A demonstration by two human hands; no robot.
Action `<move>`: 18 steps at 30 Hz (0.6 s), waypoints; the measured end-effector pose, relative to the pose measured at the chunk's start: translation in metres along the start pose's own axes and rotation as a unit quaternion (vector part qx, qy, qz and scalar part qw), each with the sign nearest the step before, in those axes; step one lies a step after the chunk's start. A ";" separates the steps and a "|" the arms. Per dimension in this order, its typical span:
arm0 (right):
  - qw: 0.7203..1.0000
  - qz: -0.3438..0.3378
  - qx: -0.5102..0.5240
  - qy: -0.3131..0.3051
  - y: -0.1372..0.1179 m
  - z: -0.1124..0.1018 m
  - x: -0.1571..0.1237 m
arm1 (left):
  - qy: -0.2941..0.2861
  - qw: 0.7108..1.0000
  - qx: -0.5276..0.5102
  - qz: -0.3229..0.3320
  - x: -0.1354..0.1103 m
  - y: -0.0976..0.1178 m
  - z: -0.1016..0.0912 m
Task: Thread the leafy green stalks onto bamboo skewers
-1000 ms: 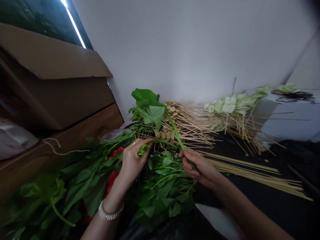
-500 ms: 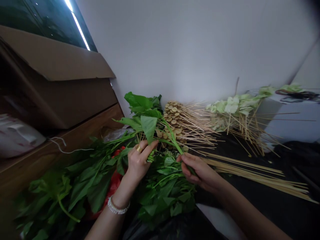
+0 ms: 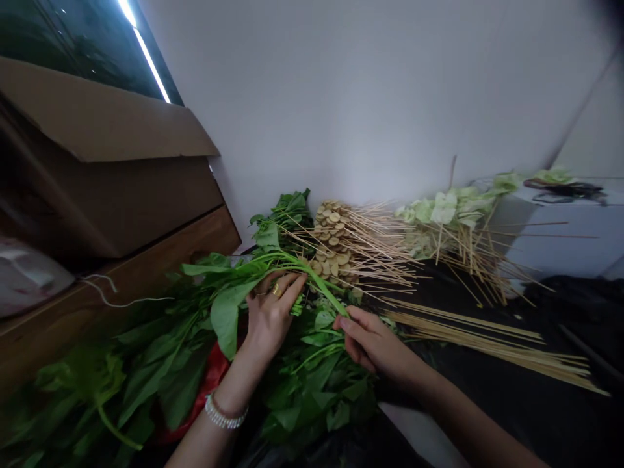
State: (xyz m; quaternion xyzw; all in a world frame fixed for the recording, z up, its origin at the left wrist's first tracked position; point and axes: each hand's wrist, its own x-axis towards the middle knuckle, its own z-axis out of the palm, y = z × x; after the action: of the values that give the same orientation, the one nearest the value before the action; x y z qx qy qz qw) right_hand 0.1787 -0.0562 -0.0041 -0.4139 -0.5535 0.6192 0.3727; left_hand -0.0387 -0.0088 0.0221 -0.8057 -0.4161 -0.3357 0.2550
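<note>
Leafy top [image 3: 229,311] of the green stalk [image 3: 324,291] has swung down and leftward since the earlier frame, now drooping left of centre. Stalk: bright green, gently bowed; foliage broad and matte, one large blade hanging. My right hand [image 3: 366,339] pinches the lower end, just right of centre. My left hand [image 3: 272,313] is bent beside the stem; whether it grips, I cannot tell.
</note>
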 end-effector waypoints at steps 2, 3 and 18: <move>1.000 -0.005 -0.002 0.009 -0.001 0.000 -0.001 | -0.034 0.999 -0.007 0.005 0.000 -0.002 0.002; 1.000 -0.008 -0.002 0.012 -0.001 -0.001 -0.001 | -0.045 0.999 -0.020 0.012 0.000 -0.004 0.004; 0.999 0.011 0.032 0.007 0.004 -0.005 0.002 | -0.052 0.982 -0.147 -0.110 -0.004 -0.009 0.013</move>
State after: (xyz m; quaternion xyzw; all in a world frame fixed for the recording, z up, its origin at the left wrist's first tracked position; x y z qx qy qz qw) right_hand 0.1825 -0.0532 -0.0089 -0.4120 -0.5262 0.6377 0.3829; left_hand -0.0439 0.0030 0.0121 -0.8001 -0.4613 -0.3763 0.0735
